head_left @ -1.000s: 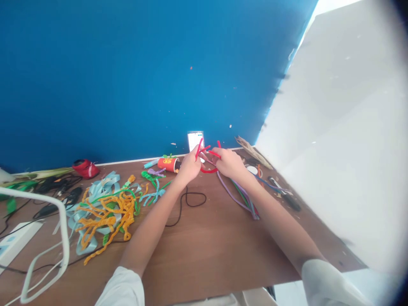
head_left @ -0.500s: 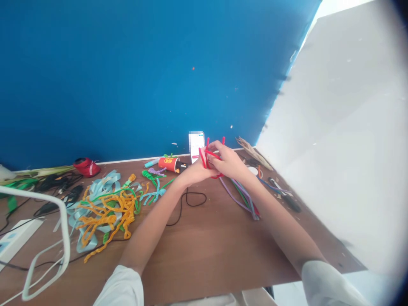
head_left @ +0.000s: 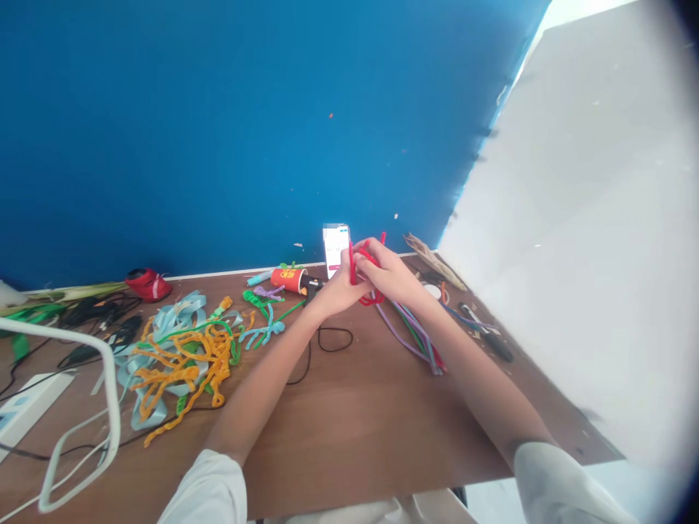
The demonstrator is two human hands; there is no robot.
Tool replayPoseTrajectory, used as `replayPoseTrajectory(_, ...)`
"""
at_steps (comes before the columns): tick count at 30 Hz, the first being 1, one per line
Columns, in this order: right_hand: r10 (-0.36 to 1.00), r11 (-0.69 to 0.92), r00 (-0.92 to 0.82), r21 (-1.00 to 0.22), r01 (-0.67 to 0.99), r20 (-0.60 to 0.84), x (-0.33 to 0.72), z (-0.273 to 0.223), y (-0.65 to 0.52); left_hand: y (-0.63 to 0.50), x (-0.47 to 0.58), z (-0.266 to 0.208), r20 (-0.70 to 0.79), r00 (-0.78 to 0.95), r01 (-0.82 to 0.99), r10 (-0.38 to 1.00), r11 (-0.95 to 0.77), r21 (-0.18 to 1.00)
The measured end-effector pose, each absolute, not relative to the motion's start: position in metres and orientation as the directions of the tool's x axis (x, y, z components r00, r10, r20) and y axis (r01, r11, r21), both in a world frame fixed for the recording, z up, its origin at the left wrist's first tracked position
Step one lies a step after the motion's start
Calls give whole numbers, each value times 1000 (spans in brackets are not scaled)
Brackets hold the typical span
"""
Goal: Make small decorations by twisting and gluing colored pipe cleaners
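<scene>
Both hands meet above the far middle of the table around red pipe cleaners (head_left: 352, 263) bent into loops. My left hand (head_left: 343, 287) is closed on them from the left, with one red length standing up beside its fingers. From the right, my right hand (head_left: 385, 269) pinches the same red pieces, and a short red end sticks up behind it. Some red loops hang below the fingers. Just behind my left hand a lit phone (head_left: 336, 244) leans upright against the wall. Loose purple, green and grey pipe cleaners (head_left: 418, 338) lie under my right forearm.
Orange twisted pipe cleaners (head_left: 186, 371) and pale blue ribbon (head_left: 145, 418) are heaped at the left. A red paper cup (head_left: 287, 279) lies on its side near a black cable (head_left: 336, 346). At the right is a black-handled tool (head_left: 498, 346). A white frame (head_left: 112, 393) stands front left.
The red pipe cleaners have been drawn in closer between my fingers, and their spread loop on the left has narrowed. My hands have barely shifted; the table things stay put.
</scene>
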State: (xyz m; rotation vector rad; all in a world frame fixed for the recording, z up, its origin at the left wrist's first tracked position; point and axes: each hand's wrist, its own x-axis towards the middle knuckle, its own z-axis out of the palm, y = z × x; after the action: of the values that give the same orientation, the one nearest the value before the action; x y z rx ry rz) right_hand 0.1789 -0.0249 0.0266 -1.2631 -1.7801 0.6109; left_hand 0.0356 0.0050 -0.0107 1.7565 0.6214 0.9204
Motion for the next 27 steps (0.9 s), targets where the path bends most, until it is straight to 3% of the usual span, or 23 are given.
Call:
replayPoseTrajectory(5,878,478,-242,-769,425,412,178,28,-28,8,36,-14,321,573,-10,754,-385,923)
replayPoseTrajectory(9,848,529,-327,-721,448,418,172,28,-30,14,39,-17,349,537,32,768,-432,901)
replayPoseTrajectory(15,854,501,-171,-688,524,491,169,17,-22,11,40,-17,340,552,40,761,-432,901)
replayPoseTrajectory(19,884,432,-43,-779,454,465,176,18,-18,4,37,-14,299,633,-68,714,-333,940)
replayPoseTrajectory(23,908,404,-30,-853,331,419,178,22,-20,2,41,-15,322,651,-151,687,-299,942)
replayPoseTrajectory(27,855,497,-46,-790,360,517,170,22,-24,0,49,-19,261,625,-110,735,-249,962)
